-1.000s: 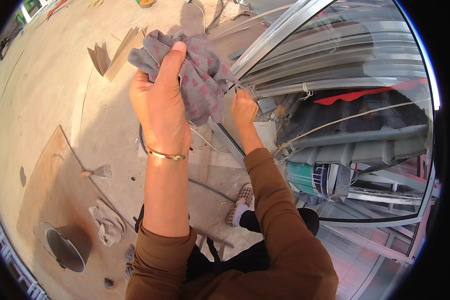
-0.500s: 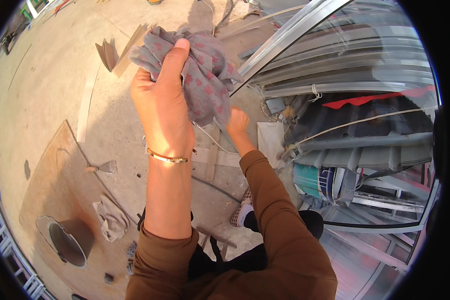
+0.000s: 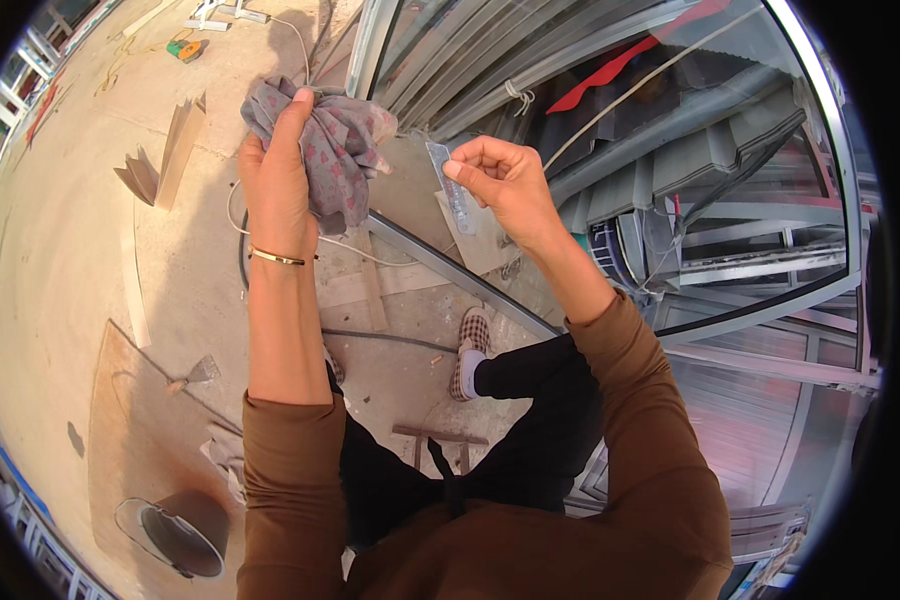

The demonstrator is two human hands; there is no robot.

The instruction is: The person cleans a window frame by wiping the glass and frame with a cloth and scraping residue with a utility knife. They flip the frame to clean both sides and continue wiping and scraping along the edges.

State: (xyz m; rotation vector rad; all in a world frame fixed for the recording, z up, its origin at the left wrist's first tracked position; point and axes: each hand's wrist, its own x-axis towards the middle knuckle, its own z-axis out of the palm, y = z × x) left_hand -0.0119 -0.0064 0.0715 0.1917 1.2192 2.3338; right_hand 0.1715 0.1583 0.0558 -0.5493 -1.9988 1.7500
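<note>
My left hand is closed round a crumpled grey cloth with a pink pattern, the thumb pressed on top. To its right, my right hand pinches a thin, flat, bluish-grey strip between thumb and fingertips. What the strip is made of I cannot tell. It hangs down from the fingers, apart from the cloth. A metal-framed glass pane stands at the right, close to my right hand. Corrugated sheets show through the glass.
A dark bucket stands on a brown board at lower left, near a scraper. Folded cardboard stands at upper left. A black cable and a low wooden stool are by my feet.
My view has shifted toward the right. My right hand has risen from low beside the frame, and the strip now shows in its fingers. My left hand still grips the cloth.
</note>
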